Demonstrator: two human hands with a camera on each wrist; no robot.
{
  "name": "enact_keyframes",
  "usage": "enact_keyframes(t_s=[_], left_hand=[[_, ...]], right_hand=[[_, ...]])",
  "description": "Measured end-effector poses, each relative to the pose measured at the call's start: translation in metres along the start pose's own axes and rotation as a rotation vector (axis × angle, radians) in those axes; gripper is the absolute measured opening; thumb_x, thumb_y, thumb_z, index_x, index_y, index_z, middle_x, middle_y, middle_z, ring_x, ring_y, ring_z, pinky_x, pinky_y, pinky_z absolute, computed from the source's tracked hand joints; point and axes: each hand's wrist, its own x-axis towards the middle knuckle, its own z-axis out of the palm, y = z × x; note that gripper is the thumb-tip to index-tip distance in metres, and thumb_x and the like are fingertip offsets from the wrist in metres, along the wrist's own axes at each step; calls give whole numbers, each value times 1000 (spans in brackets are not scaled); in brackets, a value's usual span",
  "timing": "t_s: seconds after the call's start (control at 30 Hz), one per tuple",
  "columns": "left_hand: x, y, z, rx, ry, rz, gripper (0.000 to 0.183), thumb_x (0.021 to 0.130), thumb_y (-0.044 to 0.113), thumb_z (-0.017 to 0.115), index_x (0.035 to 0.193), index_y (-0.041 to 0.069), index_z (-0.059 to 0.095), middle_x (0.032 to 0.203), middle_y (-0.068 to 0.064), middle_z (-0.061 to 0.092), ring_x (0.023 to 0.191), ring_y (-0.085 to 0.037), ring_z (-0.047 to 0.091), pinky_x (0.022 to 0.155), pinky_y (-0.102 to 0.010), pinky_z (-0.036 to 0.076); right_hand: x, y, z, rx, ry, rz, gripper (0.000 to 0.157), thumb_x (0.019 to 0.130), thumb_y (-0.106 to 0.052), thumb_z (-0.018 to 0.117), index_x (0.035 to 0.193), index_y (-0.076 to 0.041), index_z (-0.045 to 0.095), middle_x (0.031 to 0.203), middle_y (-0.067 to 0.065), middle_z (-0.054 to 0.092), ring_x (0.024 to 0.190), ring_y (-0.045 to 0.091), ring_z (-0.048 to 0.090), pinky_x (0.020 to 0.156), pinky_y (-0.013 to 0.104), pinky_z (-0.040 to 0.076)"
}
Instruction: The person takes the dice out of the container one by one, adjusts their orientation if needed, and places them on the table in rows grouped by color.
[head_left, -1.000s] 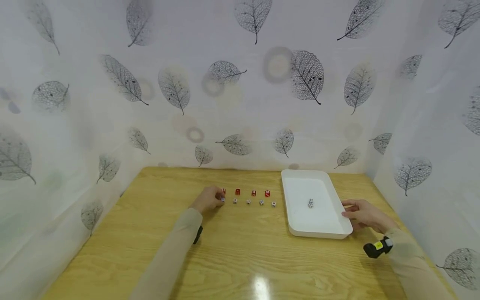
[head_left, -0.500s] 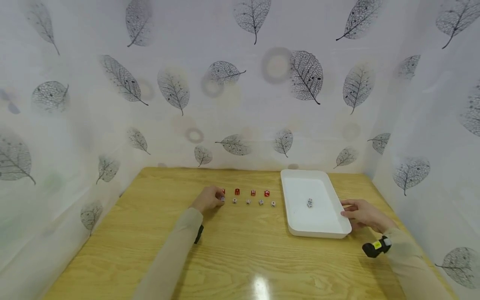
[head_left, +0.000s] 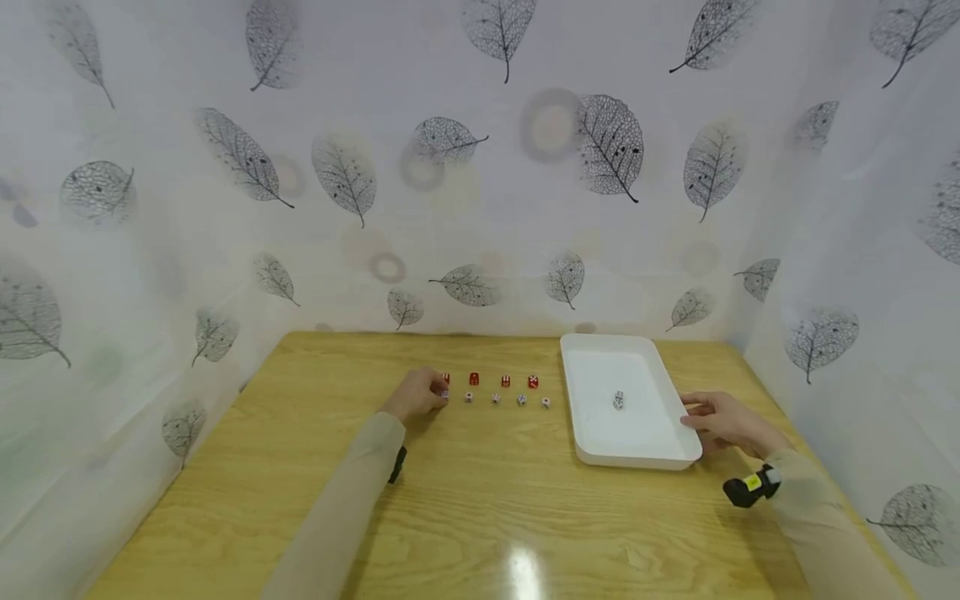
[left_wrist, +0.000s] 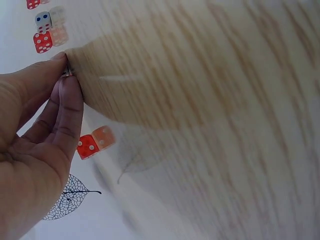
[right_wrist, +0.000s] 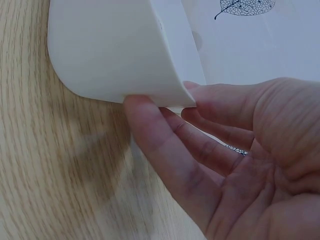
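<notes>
At the left end of a front row of white dice (head_left: 496, 399), my left hand (head_left: 415, 394) pinches a small white die (head_left: 445, 395) between thumb and fingertips, close to the table. The left wrist view shows that die mostly covered by the fingertips. Behind it runs a row of red dice (head_left: 474, 379), one of them partly hidden by the hand. On the right, my right hand (head_left: 727, 419) grips the side of a white tray (right_wrist: 110, 50), thumb at the rim and fingers against the outer wall. White dice (head_left: 618, 400) lie together inside the tray.
The wooden table (head_left: 465, 517) extends in front of the dice and left of the arm. A white leaf-patterned curtain (head_left: 510, 208) rises behind the table and at both sides.
</notes>
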Motion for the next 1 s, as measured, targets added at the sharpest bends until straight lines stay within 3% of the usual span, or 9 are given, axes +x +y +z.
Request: enact_keyframes(t_s=[0.3, 0.53, 0.67, 0.8, 1.0], left_hand=[[-10, 10, 3, 81, 37, -38, 8, 83, 6, 75, 84, 3, 67, 83, -6, 63, 75, -18, 55, 69, -32, 50], [-8, 20, -2, 81, 80, -53, 27, 83, 2, 66, 109, 0, 67, 97, -10, 67, 86, -23, 60, 81, -41, 53], [-6, 25, -3, 102, 95, -46, 15, 84, 5, 67, 99, 5, 67, 93, -7, 66, 84, -21, 59, 78, -39, 52], [-2, 32, 1, 148, 140, -2, 4, 88, 15, 70, 88, 12, 68, 85, -1, 67, 77, -16, 59, 70, -33, 51], [7, 55, 13, 117, 193, 89, 12, 89, 22, 71, 81, 14, 68, 80, 1, 67, 71, -14, 58, 65, -30, 50]], right_hand=[[-2, -1, 1, -28, -3, 13, 67, 100, -21, 56, 149, 10, 23, 137, 40, 40, 100, 23, 63, 73, 38, 59], [-1, -4, 0, -24, 3, 12, 66, 100, -20, 56, 149, 9, 24, 136, 39, 42, 100, 23, 63, 74, 39, 59], [-1, -6, -1, -33, 5, 17, 65, 100, -19, 56, 149, 10, 24, 135, 39, 43, 98, 21, 63, 73, 38, 59], [0, -6, -1, -31, 8, 21, 65, 100, -19, 57, 149, 10, 25, 136, 39, 42, 98, 21, 63, 73, 38, 59], [0, -5, -1, -24, -1, 21, 66, 100, -18, 56, 150, 9, 23, 136, 39, 42, 98, 22, 64, 73, 38, 59]])
